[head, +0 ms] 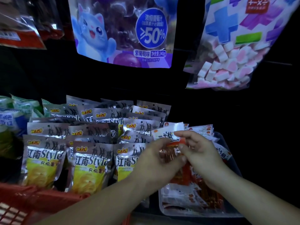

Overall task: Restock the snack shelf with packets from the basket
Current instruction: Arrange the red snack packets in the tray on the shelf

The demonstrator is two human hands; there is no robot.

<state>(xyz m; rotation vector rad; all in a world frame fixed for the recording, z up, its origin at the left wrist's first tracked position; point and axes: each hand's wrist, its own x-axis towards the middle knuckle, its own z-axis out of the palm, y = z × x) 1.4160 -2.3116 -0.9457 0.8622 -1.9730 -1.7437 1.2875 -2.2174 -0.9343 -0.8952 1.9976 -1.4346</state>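
Both my hands hold a white and orange snack packet point(172, 135) over the clear plastic bin point(230, 151) at the lower right of the shelf. My left hand point(155, 158) grips its lower part, where red-brown sticks show through. My right hand point(198, 148) pinches its right edge with thumb and fingers. More packets of the same kind point(201, 129) stand upright in the bin behind and lie below my hands. A corner of the red basket point(24, 202) shows at the bottom left.
Silver and yellow chip packets point(90, 161) fill the shelf in rows left of the bin. Green and blue packets point(17, 108) sit at the far left. A purple grape candy bag point(123, 31) and a marshmallow bag point(230, 62) hang above.
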